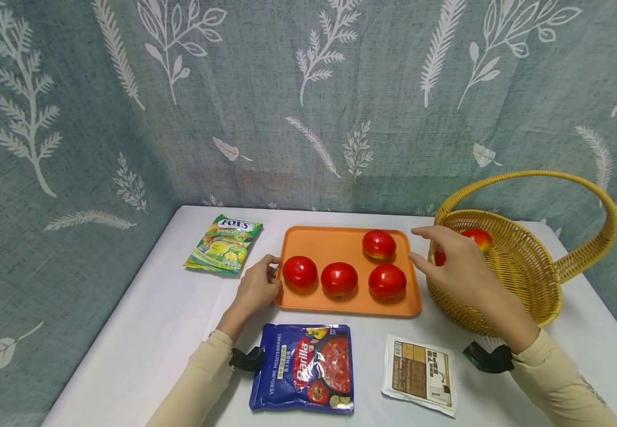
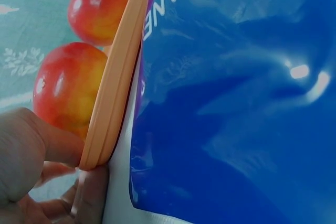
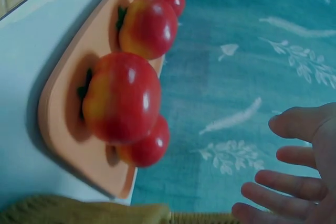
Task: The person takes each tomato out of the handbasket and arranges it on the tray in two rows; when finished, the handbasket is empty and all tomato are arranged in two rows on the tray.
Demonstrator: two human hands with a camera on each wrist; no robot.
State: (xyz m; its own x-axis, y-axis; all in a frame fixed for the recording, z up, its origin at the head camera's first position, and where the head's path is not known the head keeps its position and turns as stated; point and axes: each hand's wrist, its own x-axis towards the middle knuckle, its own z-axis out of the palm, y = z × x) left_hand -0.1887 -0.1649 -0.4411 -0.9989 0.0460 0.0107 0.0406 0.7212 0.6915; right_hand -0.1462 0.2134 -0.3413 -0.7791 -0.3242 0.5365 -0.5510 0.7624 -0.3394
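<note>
An orange tray [image 1: 335, 237] lies on the white table with several red-and-yellow fruits on it, among them a front middle fruit [image 1: 339, 279] and a back right one [image 1: 379, 244]. My left hand [image 1: 259, 287] pinches the tray's left edge, thumb at the rim and fingers curled by its outer side. My right hand [image 1: 460, 267] hangs over the left side of a wicker basket [image 1: 521, 261], holding nothing, its thumb and fingers spread apart. Inside the basket is a red fruit [image 1: 480, 238]; another, partly hidden behind my right hand, shows at its left rim.
A blue Barilla pouch [image 1: 303, 367] lies in front of the tray, close to the left wrist. To its right is a white-and-brown packet [image 1: 419, 373]. A green Fox's candy bag [image 1: 224, 244] lies back left. The basket's tall handle [image 1: 537, 174] arches upward. Patterned curtain [image 1: 265, 148] borders the table.
</note>
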